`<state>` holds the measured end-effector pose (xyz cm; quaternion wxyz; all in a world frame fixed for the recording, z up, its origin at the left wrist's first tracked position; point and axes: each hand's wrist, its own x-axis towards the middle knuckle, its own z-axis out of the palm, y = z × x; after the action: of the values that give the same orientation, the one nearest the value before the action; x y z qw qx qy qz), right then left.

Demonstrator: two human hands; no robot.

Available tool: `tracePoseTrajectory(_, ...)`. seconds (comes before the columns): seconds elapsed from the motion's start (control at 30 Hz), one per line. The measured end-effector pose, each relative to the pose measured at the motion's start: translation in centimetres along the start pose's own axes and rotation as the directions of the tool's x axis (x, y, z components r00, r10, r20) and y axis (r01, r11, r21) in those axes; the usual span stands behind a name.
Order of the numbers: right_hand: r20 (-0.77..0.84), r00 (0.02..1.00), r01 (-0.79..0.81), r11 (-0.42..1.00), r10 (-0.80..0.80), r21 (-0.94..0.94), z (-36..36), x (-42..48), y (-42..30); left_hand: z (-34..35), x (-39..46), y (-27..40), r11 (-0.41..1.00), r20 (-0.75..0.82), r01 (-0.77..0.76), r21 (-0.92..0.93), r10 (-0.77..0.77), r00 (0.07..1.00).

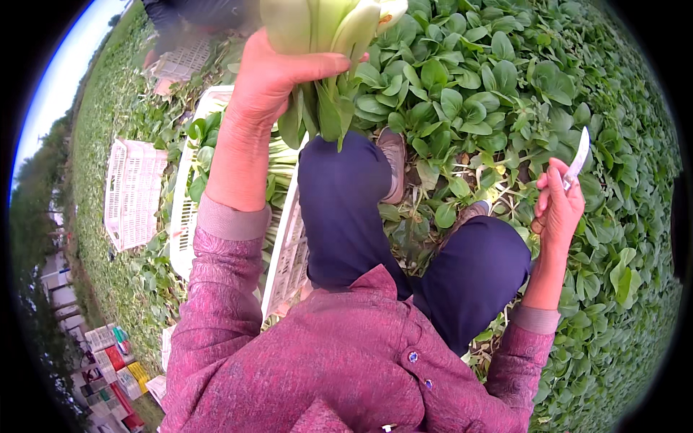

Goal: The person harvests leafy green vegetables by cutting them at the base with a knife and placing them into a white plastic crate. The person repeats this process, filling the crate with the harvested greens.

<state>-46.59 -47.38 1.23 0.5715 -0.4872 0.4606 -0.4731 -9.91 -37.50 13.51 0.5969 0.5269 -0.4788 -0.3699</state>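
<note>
Raised at the top of the view, my left hand (270,76) grips a bunch of bok choy (319,32), pale stem bases up and leaves hanging down. The top of the bunch is cut off by the picture's edge. My right hand (560,203), out to the right over the plants, holds a small knife (578,157) with its curved blade pointing up and away. Beside my left leg stands a white plastic crate (287,249) with bok choy (284,157) lying in it; my left forearm hides part of it.
Growing bok choy (487,92) covers the ground ahead and to the right. Left of my crate is another white crate (135,195). A co-worker (189,16) is at upper left, beside a further crate (181,59). Stacked colored crates (113,362) stand at lower left.
</note>
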Motion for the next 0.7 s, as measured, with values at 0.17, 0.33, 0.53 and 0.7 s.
tracePoseTrajectory(0.17,-0.308,0.94,-0.222,0.947,0.145,-0.233,-12.0,-5.2,9.1,-10.4,-5.1,-1.6,0.81,-0.253,0.028,0.586,0.15,0.956)
tracePoseTrajectory(0.33,-0.348,0.904,-0.387,0.82,0.248,-0.421,-16.8,-15.4,15.2,-15.0,-10.4,-8.0,0.198,0.16,-0.214,0.957,0.259,0.953)
tracePoseTrajectory(0.53,-0.338,0.819,-0.557,0.501,0.464,-0.663,-18.2,-26.5,19.2,-16.6,-10.5,-16.6,0.091,0.314,-0.335,0.938,0.193,0.93)
tracePoseTrajectory(0.7,-0.386,0.667,-0.739,0.499,0.637,-0.451,-16.5,-32.0,21.3,-18.1,-7.6,-19.8,0.009,0.36,-0.364,0.931,0.113,0.926)
